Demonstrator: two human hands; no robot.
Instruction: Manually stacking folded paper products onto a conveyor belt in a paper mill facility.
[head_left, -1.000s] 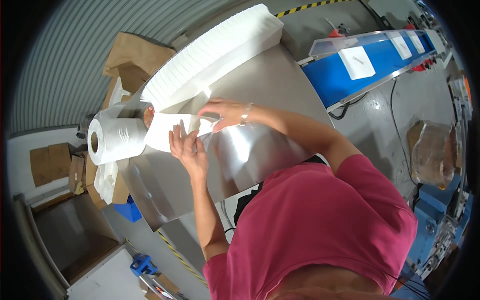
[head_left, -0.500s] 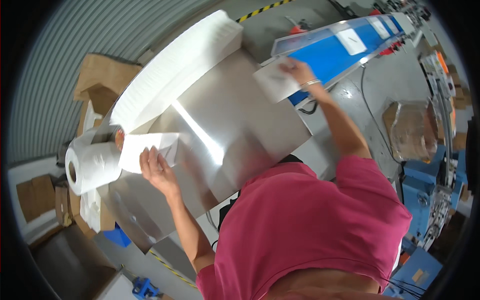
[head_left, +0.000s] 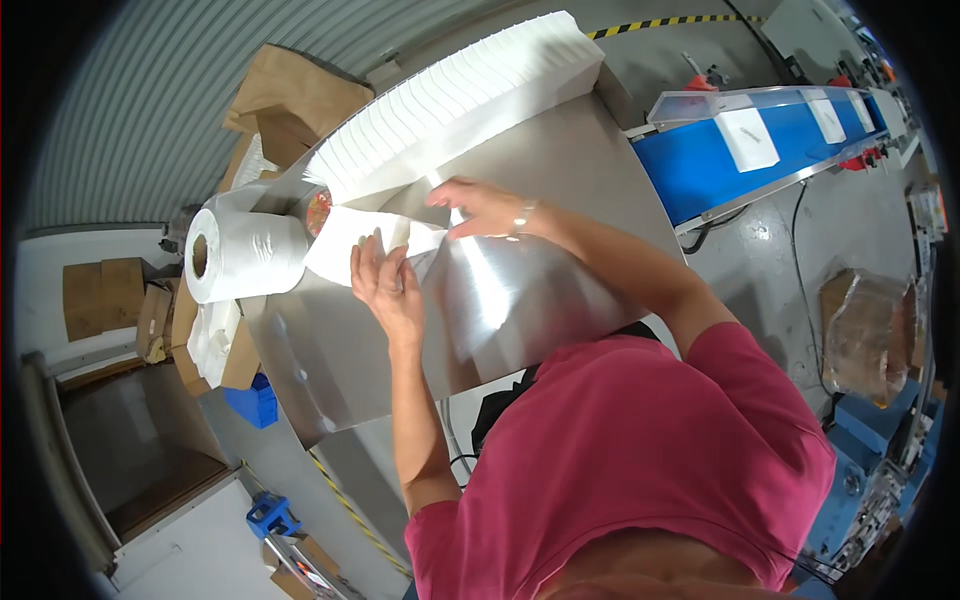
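On the metal table (head_left: pixel 560 160), a white sheet or flat packet (head_left: pixel 340 245) lies with its right corner lifted. My left hand (head_left: pixel 388 285) rests on its near edge, fingers stretched over the white surface. Just beyond the lifted corner is my right hand (head_left: pixel 485 208), thumb and fingers apart, nothing visible between them. A bracelet circles that wrist. Behind the sheet stands a long row of upright white folded sheets (head_left: pixel 460 100). Partly hidden between row and sheet is a small red and clear thing (head_left: pixel 318 210).
A white roll (head_left: pixel 250 255) sits at the table's left end. To the right, a blue conveyor belt (head_left: pixel 680 170) carries several white packets, the nearest one (head_left: pixel 747 138) with a dark mark. Cardboard boxes (head_left: pixel 290 95) stand behind; a plastic-lined carton (head_left: pixel 865 335) is at far right.
My right hand has let go of a white packet at the conveyor and come back left beside the sheet. The left hand stays on the sheet. The whole view has shifted.
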